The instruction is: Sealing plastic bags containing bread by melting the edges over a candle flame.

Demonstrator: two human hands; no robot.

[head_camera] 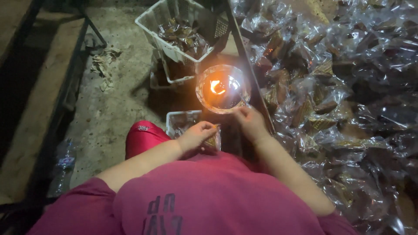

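- Glass bowl [223,89], centre: one small flame burning inside, bowl sits at the left edge of the table [257,98].
- White basket [176,27], far of the bowl: holds a batch of clear wrapped packets, brown contents. A second white crate [172,76] sits under it, contents in shadow.
- Small white tray [183,122], near side of the bowl, just beside the left hand: something clear inside, can't tell what.
- Left hand [197,135]: grip closed on one small clear packet [213,140] with brown contents, held low in front of the torso, just near of the bowl.
- Right hand [249,122]: fingers pinched together at the bowl's near rim; a thin pale strip runs from them toward the flame, can't tell what it is.
- Table, right half of view: covered by a heap of clear packets [331,87], too many to count.
- Floor [109,109], left: bare concrete, dim. One crumpled scrap [104,63] far left, one plastic bottle [63,167] near left, dark metal frame bars [69,82] alongside.
- Count: 2 hands, 1 bowl, 1 flame, 3 white containers, 1 bottle.
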